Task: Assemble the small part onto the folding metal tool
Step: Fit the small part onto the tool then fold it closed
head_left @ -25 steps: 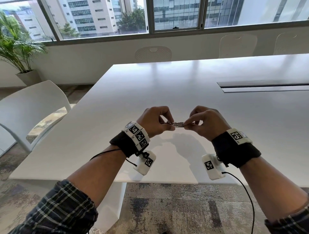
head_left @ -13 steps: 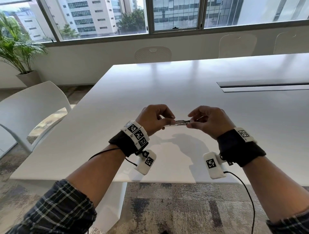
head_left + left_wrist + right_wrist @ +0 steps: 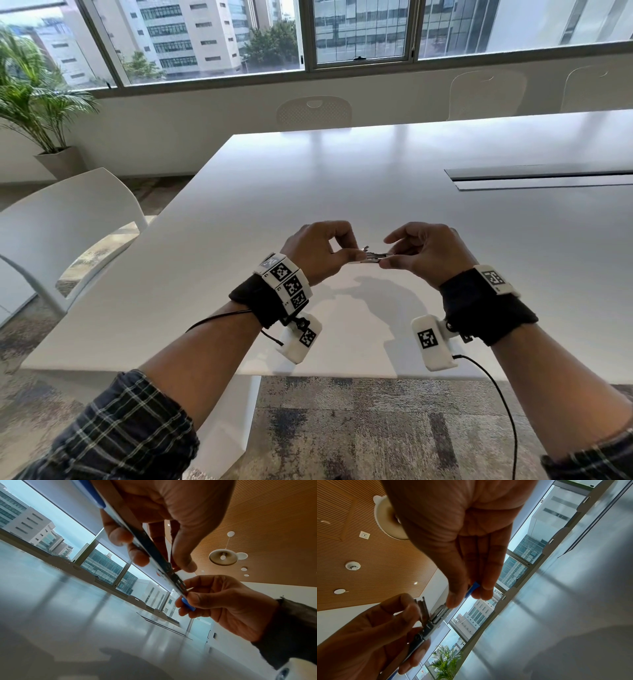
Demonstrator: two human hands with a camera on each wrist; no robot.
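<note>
The left hand point(image 3: 317, 251) has thumb and fingers curled around the folding metal tool point(image 3: 371, 257), pinching it along its near half and holding it level above the white table point(image 3: 342, 192). In the left wrist view the tool point(image 3: 154, 555) runs out from between the left fingertips point(image 3: 137, 557) toward the other hand, one blue-tipped end behind the palm. Just past those fingertips a thin metal piece stands up from the tool point(image 3: 423, 609); whether it is the small part or one of the tool's own blades I cannot tell.

The right hand point(image 3: 423, 255) pinches the tool's far end between thumb and forefinger, and a blue tip point(image 3: 188, 605) shows beneath its fingers point(image 3: 486, 588).

Compared with a second ago, the hands have drawn apart and more of the tool shows between them, so it looks like it is being unfolded or extended. That probably exposes the spot where the part must seat; the fitting seems not finished.
</note>
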